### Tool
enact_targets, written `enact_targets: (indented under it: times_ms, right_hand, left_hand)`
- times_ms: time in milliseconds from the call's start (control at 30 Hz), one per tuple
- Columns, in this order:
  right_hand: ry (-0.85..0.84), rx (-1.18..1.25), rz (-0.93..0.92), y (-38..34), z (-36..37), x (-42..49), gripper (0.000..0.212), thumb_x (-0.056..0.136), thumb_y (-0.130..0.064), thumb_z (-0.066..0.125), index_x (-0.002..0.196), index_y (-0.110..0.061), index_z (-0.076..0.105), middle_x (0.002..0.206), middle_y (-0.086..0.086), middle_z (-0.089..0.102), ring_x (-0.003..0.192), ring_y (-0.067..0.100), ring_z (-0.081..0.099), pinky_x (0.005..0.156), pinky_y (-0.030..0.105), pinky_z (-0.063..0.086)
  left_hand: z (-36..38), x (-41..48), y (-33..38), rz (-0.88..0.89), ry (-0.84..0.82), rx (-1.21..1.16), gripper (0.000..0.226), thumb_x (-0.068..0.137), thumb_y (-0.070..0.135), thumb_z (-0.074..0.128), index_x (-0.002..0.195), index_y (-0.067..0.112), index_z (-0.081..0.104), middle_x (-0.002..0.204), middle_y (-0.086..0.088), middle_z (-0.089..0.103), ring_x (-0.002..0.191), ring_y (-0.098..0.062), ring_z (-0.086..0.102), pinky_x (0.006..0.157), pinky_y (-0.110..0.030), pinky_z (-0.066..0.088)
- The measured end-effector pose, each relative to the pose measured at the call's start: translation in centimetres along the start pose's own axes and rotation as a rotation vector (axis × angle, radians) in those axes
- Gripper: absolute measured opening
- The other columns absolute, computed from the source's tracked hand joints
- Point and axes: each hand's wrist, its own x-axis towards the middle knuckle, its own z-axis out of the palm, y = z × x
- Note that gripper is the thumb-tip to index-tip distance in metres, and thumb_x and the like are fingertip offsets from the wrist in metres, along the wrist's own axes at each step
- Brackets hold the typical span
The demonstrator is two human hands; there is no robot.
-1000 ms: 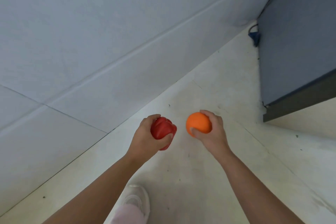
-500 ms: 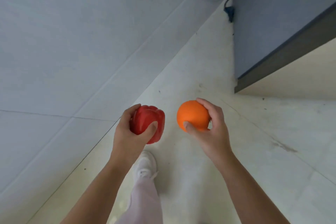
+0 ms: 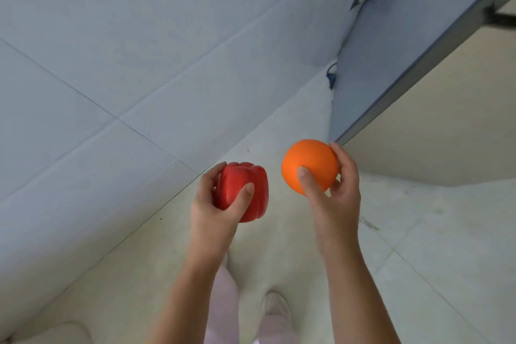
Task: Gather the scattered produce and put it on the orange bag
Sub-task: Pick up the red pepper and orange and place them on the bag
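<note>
My left hand [image 3: 213, 212] grips a red bell pepper [image 3: 245, 190], thumb across its front and fingers curled behind. My right hand [image 3: 336, 198] holds a round orange [image 3: 308, 165], thumb pressed on its front and fingers wrapped round the right side. Both are carried in the air in front of me, side by side and a little apart, the orange slightly higher. The orange bag is not in view.
A pale blue panelled wall [image 3: 139, 64] runs along the left down to the light floor [image 3: 418, 246]. A blue-grey partition [image 3: 391, 50] with a dark base strip stands at upper right. My pale trouser legs and a white shoe [image 3: 276, 304] show below.
The view has swung as I walk; both hands have stayed gripping the pepper and orange, now carried a little higher and further apart. The partition edge has come closer.
</note>
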Motion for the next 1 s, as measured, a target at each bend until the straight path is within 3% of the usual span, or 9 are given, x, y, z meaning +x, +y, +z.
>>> enact_targets:
  times_ms: [233, 333, 400, 567, 767, 900, 1000]
  right_hand:
    - [-0.087, 0.019, -0.084, -11.4, -0.5, -5.1, 0.053, 0.065, -0.037, 0.069, 0.110, -0.052, 0.047, 0.128, -0.019, 0.047, 0.109, 0.009, 0.053, 0.075, 0.021, 0.049]
    - [-0.108, 0.073, -0.103, -15.3, 0.5, -6.1, 0.053, 0.063, -0.037, 0.069, 0.109, -0.052, 0.047, 0.126, -0.020, 0.047, 0.108, 0.009, 0.054, 0.074, 0.023, 0.051]
    - [-0.136, 0.161, -0.106, -17.9, 1.4, -6.8, 0.052, 0.064, -0.035, 0.069, 0.108, -0.051, 0.049, 0.125, -0.021, 0.048, 0.108, 0.007, 0.055, 0.078, 0.030, 0.053]
    - [-0.240, 0.242, -0.185, -23.9, 3.4, -8.6, 0.051, 0.063, -0.038, 0.071, 0.106, -0.056, 0.050, 0.122, -0.024, 0.049, 0.103, 0.004, 0.058, 0.083, 0.038, 0.053]
    - [-0.412, 0.307, -0.267, -29.5, 4.8, -11.4, 0.057, 0.053, -0.054, 0.068, 0.108, -0.055, 0.049, 0.127, -0.013, 0.048, 0.108, 0.013, 0.056, 0.086, 0.046, 0.052]
    - [-0.533, 0.310, -0.391, -32.2, 5.0, -13.7, 0.055, 0.054, -0.052, 0.068, 0.106, -0.053, 0.050, 0.124, -0.018, 0.050, 0.102, 0.003, 0.058, 0.075, 0.027, 0.054]
    - [-0.618, 0.308, -0.475, -33.5, 5.1, -15.1, 0.055, 0.055, -0.050, 0.067, 0.108, -0.050, 0.049, 0.123, -0.019, 0.050, 0.097, -0.004, 0.057, 0.066, 0.013, 0.049]
  left_hand:
    - [-4.3, -5.9, 9.1, -0.002, 0.073, -0.101, 0.048, 0.055, 0.049, 0.070, 0.099, 0.043, 0.055, 0.103, 0.014, 0.060, 0.086, 0.004, 0.060, 0.066, -0.024, 0.054]
    - [-6.1, -6.7, 12.8, 0.024, 0.115, -0.168, 0.049, 0.056, 0.048, 0.071, 0.102, 0.037, 0.057, 0.106, 0.005, 0.062, 0.092, -0.019, 0.064, 0.057, -0.033, 0.056]
    - [-7.4, -7.2, 15.5, 0.058, 0.162, -0.219, 0.041, 0.063, 0.038, 0.070, 0.102, 0.032, 0.057, 0.107, 0.000, 0.062, 0.087, -0.027, 0.065, 0.049, -0.029, 0.053]
    - [-10.8, -9.1, 21.2, 0.167, 0.251, -0.305, 0.046, 0.067, 0.035, 0.069, 0.109, 0.019, 0.058, 0.106, 0.000, 0.062, 0.084, -0.026, 0.066, 0.045, -0.028, 0.051]
    - [-13.6, -12.8, 24.9, 0.270, 0.346, -0.344, 0.058, 0.056, 0.052, 0.068, 0.107, 0.027, 0.059, 0.105, 0.002, 0.065, 0.090, -0.030, 0.065, 0.051, -0.034, 0.054]
    - [-15.3, -15.7, 25.9, 0.313, 0.417, -0.333, 0.056, 0.054, 0.054, 0.068, 0.106, 0.032, 0.060, 0.102, 0.011, 0.067, 0.094, -0.022, 0.064, 0.063, -0.045, 0.058]
    - [-16.7, -18.0, 26.4, 0.342, 0.472, -0.304, 0.061, 0.054, 0.054, 0.068, 0.109, 0.031, 0.059, 0.103, 0.012, 0.066, 0.093, -0.012, 0.064, 0.065, -0.042, 0.058]
